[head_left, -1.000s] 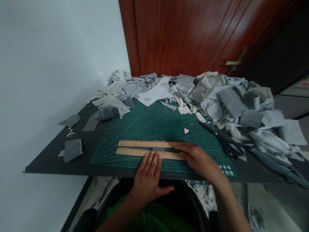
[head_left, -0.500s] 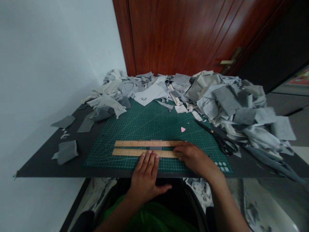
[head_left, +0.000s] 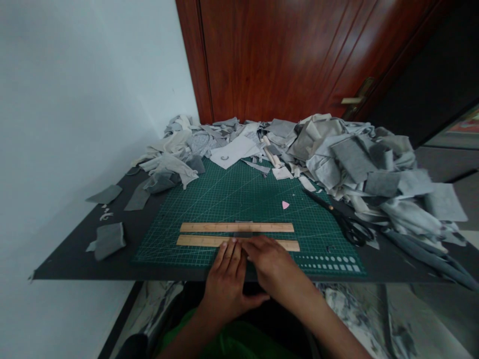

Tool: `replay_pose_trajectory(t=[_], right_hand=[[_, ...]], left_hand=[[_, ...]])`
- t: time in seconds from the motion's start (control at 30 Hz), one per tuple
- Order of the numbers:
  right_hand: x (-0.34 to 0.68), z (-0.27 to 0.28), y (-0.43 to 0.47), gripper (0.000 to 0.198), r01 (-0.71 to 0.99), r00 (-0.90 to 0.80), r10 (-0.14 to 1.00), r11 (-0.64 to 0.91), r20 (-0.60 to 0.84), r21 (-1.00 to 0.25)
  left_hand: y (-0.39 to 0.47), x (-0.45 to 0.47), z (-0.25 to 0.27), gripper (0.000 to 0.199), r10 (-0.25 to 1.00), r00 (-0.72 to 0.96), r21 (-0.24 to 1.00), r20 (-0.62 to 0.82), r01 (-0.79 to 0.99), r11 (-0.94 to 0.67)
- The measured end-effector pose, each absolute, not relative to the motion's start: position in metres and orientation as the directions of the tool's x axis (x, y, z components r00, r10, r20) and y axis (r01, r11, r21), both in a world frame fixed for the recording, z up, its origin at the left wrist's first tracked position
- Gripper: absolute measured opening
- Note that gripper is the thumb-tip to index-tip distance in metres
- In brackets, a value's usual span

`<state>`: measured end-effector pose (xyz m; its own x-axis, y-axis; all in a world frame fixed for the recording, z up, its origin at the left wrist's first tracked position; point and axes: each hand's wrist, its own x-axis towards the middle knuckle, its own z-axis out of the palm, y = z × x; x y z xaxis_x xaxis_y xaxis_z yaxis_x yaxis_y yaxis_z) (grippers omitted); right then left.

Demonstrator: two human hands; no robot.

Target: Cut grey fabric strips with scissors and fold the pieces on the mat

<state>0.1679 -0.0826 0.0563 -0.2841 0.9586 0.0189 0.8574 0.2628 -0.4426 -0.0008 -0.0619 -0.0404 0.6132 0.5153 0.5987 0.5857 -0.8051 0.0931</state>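
Note:
Two wooden rulers lie level on the green cutting mat, the far ruler (head_left: 209, 227) and the near ruler (head_left: 198, 241), with a narrow gap between them. A small grey fabric piece (head_left: 243, 234) lies under them and shows in the gap. My left hand (head_left: 226, 281) lies flat with its fingertips pressing on the near ruler and its thumb stretched out to the right. Beside those fingertips, my right hand (head_left: 271, 264) is closed over the near ruler, its fingers bent and pressed together; whatever they pinch is hidden.
Black scissors (head_left: 348, 224) lie at the right of the cutting mat (head_left: 232, 199). A pink triangular piece (head_left: 285, 205) sits beyond the rulers. Heaps of grey and white fabric scraps (head_left: 352, 154) line the back and right. A folded grey piece (head_left: 110, 241) lies at left.
My right hand has moved left from the rulers' right ends to beside my left fingertips. My left hand stays on the near ruler. The view has shifted slightly.

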Motion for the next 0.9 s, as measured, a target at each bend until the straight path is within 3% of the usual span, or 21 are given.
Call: replay_pose_trajectory(t=[0.2, 0.43, 0.57, 0.67, 0.9], right_hand=[[0.156, 0.058, -0.083, 0.08, 0.936, -0.226, 0.963, 0.171, -0.15, -0.307], [0.144, 0.075, -0.074, 0.046, 0.945, -0.199, 0.969, 0.149, -0.149, -0.291], [0.149, 0.082, -0.072, 0.042, 0.941, -0.2, 0.97, 0.151, -0.136, -0.301], [0.159, 0.082, -0.073, 0.042, 0.929, -0.186, 0.972, 0.127, -0.143, -0.346], [0.166, 0.073, -0.07, 0.054, 0.901, -0.161, 0.978, 0.091, -0.133, -0.424]], left_hand=[[-0.064, 0.001, -0.028, 0.094, 0.538, 0.621, 0.101, 0.57, 0.597, -0.796], [-0.054, 0.009, -0.003, 0.06, 0.623, 0.608, 0.175, 0.492, 0.632, -0.755], [-0.045, 0.018, 0.007, 0.038, 0.652, 0.605, 0.219, 0.457, 0.634, -0.741], [-0.038, 0.023, 0.005, 0.019, 0.624, 0.628, 0.184, 0.465, 0.621, -0.762], [-0.019, 0.019, -0.002, 0.025, 0.608, 0.655, 0.232, 0.45, 0.571, -0.787]])
